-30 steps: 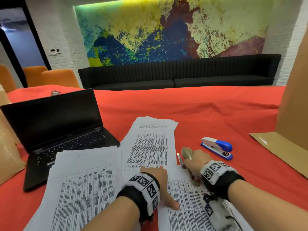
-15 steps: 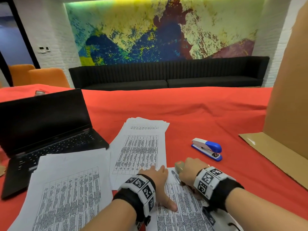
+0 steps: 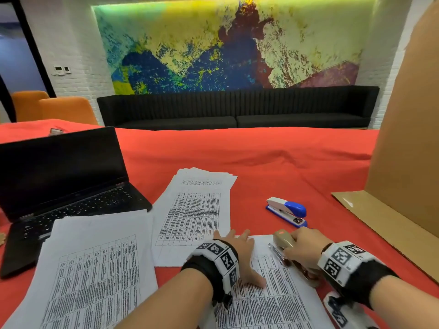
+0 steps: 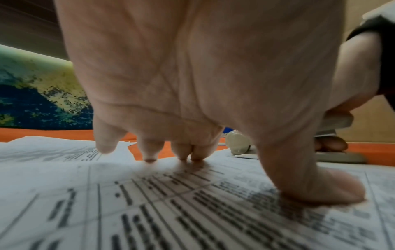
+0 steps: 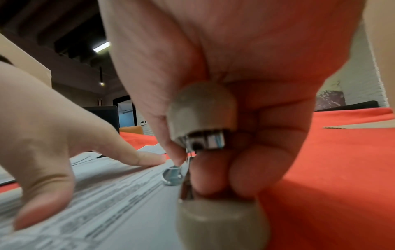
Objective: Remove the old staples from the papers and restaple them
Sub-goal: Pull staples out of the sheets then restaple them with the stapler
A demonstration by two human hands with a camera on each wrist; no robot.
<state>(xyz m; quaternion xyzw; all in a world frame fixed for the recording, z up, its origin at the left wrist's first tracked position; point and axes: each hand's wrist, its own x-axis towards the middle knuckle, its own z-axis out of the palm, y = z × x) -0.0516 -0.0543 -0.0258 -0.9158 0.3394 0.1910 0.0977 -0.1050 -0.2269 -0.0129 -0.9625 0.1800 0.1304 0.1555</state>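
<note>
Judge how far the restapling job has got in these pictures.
Done: cannot tell; no staples are visible. In hand: the left hand presses the nearest papers flat while the right hand grips a beige stapler at their corner. Left: two more stacks.

Left hand [image 3: 240,255] flat, fingers spread; right hand [image 3: 304,250] gripping.

The right hand [image 3: 303,251] hides most of the beige stapler [image 3: 281,241]; the printed sheet's [image 3: 280,293] text is unreadably blurred.

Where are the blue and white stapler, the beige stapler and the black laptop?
blue and white stapler [image 3: 287,210], head view, blue top cover.
beige stapler [image 3: 281,241], head view, rounded front end.
black laptop [image 3: 59,167], head view, dark screen.
</note>
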